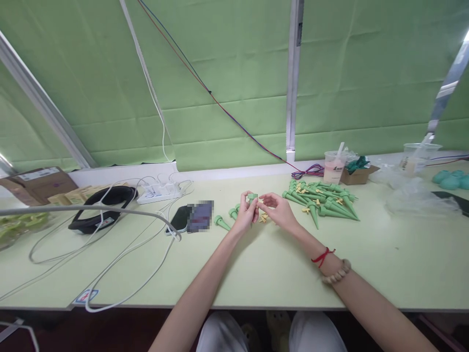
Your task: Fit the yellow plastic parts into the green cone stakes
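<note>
My left hand (pixel 246 213) is closed around a green plant watering spike (pixel 252 196), its wide capped end showing above the fingers. Thumb and forefinger of my right hand (pixel 277 209) pinch close beside that cap; whatever is between them is too small to make out. Under and between the hands lie a few small yellow valves (pixel 263 218). To the left of my left hand, a green spike (pixel 222 223) rests on the table with others partly hidden by the hand. Beyond my right hand spreads a pile of green spikes (pixel 331 207) with yellow valves among them.
Left on the table (pixel 271 274) are two phone-like devices (pixel 179 219), a power strip (pixel 157 192), a black headband-like item (pixel 91 226) and looping white cables. Behind the pile stand a drink cup (pixel 332 168) and small carton (pixel 356 176). Plastic bags (pixel 406 195) lie right.
</note>
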`<act>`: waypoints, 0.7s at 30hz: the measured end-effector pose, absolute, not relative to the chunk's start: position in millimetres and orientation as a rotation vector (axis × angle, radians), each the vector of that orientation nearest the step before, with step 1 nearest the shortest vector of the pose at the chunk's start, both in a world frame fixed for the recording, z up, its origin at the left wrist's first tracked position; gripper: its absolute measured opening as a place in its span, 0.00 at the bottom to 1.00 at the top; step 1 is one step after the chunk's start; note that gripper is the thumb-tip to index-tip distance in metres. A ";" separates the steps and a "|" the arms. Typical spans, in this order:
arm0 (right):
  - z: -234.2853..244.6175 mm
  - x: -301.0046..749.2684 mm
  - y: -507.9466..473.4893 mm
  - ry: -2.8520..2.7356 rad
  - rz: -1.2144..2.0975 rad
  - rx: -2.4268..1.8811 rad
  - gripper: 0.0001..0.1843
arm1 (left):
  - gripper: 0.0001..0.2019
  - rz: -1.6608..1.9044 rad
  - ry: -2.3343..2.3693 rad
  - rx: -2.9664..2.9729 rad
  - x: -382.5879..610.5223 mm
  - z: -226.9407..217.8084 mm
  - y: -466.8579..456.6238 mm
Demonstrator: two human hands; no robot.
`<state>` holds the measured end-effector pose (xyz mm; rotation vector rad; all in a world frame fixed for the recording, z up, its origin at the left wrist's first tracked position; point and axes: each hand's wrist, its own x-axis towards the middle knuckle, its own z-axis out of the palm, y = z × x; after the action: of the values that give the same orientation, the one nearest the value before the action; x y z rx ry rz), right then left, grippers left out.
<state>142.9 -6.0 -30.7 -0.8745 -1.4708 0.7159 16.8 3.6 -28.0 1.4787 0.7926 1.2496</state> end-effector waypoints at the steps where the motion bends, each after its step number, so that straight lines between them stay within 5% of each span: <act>1: -30.6 143.0 -5.2 -1.430 0.831 -0.879 0.17 | 0.21 1.251 0.796 1.488 16.6 -26.9 3.3; 5: -33.0 144.3 -1.5 -1.355 1.062 -0.844 0.20 | 0.19 1.236 0.814 1.527 16.0 -25.3 1.2; 12: -36.1 145.4 -1.8 -1.509 0.657 -0.903 0.15 | 0.14 1.213 0.897 1.542 16.0 -31.0 5.7; 17: -40.0 145.6 3.0 -1.393 1.045 -0.893 0.21 | 0.16 1.203 0.910 1.548 16.3 -30.5 7.7; 21: -42.0 146.8 4.9 -1.415 0.964 -0.827 0.20 | 0.15 1.191 0.913 1.550 17.6 -31.7 8.5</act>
<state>146.8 4.9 -42.0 -0.8268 -1.4148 0.9641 17.6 8.5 -31.7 1.5500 0.9127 1.1908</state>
